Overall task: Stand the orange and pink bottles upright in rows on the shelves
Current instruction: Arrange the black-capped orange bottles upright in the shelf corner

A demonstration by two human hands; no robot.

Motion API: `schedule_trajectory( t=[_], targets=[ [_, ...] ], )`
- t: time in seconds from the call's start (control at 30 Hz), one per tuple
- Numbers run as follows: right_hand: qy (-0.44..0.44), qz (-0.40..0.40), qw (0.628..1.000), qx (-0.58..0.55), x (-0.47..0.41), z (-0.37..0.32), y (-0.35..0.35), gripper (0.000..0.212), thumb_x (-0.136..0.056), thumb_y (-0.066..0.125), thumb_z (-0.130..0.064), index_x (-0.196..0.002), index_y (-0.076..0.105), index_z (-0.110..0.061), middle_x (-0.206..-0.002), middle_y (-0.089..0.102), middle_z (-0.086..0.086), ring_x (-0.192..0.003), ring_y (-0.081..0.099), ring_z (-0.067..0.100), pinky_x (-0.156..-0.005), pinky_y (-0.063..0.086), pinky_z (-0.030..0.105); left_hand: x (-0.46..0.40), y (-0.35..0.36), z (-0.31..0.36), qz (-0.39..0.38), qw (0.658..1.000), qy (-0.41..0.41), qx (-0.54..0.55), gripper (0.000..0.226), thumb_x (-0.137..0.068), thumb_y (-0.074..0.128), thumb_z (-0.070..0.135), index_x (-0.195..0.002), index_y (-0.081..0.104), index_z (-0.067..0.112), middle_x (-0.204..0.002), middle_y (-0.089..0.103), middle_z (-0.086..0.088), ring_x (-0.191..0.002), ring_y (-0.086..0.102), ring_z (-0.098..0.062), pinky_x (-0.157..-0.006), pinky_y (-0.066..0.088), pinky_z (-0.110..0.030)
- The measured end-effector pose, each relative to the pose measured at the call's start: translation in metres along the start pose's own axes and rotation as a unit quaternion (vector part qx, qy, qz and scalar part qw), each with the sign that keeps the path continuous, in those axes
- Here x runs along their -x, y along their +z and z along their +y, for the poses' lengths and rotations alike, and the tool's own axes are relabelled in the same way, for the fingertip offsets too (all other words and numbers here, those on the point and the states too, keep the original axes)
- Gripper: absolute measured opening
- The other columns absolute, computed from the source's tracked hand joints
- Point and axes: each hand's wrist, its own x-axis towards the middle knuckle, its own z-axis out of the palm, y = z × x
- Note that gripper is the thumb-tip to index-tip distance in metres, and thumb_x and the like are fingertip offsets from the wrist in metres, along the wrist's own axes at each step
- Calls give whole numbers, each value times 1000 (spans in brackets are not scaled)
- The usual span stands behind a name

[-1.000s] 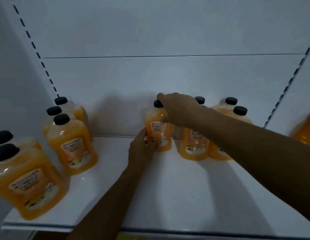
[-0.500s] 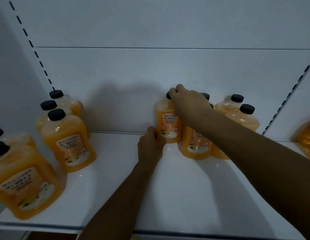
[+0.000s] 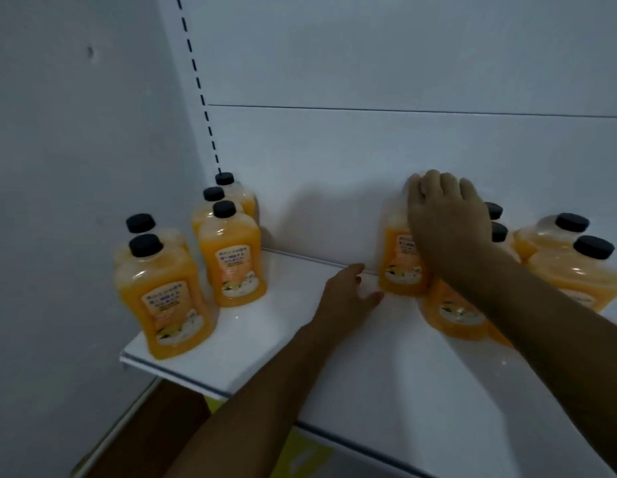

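Setting an orange bottle at the shelf's back

Right hand (image 3: 448, 222) fingers curl over the orange bottle (image 3: 401, 267) at centre right; left hand (image 3: 348, 294) rests open beside it. Upright bottles flank a bare middle of the shelf (image 3: 334, 367); no pink ones visible.

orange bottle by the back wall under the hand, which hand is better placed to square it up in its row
Right, most likely. The right hand already lies over the top of that orange bottle, covering its cap. The left hand is open on the shelf just left of the bottle's base, apparently not gripping it.
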Motion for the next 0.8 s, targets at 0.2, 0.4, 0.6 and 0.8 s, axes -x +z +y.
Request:
schedule_trajectory(
  t=[0.2, 0.4, 0.6, 0.8],
  targets=[
    [-147, -20, 874, -462, -8, -90, -39, 83, -87, 68, -29, -152, 19, -14, -153, 31, 8, -139, 32, 26, -110, 31, 37, 61, -68, -21, 174, 984, 16, 14, 42, -89, 68, 27, -127, 56, 16, -126, 60, 3, -110, 57, -6, -83, 42, -8],
    [-171, -56, 745, -642, -37, -166, -62, 102, -77, 79, -20, -154, 11, -24, -149, 37, 6, -130, 42, 23, -93, 39, 27, 114, -104, -37, 231, 973, 9, 12, 31, -89, 67, 26, -119, 61, 21, -114, 63, 11, -104, 56, 0, -80, 42, -6],
    [-187, -32, 778, -600, -45, -178, -58, 78, -75, 79, -17, -140, 37, -25, -124, 44, 9, -107, 50, 25, -79, 36, 24, 123, -114, -51, 242, 969, -23, -31, 44, -89, 67, 29, -130, 52, 20, -126, 57, 9, -107, 49, 0, -86, 37, -13],
    [-197, -46, 775, -599, -37, -146, -57, 60, -78, 79, -18, -127, 45, -22, -119, 56, 2, -96, 54, 19, -69, 43, 22, 113, -109, -56, 268, 962, -40, -33, 53, -88, 68, 29, -135, 45, 21, -131, 55, 8, -118, 51, -7, -87, 35, -15]
  ],
)
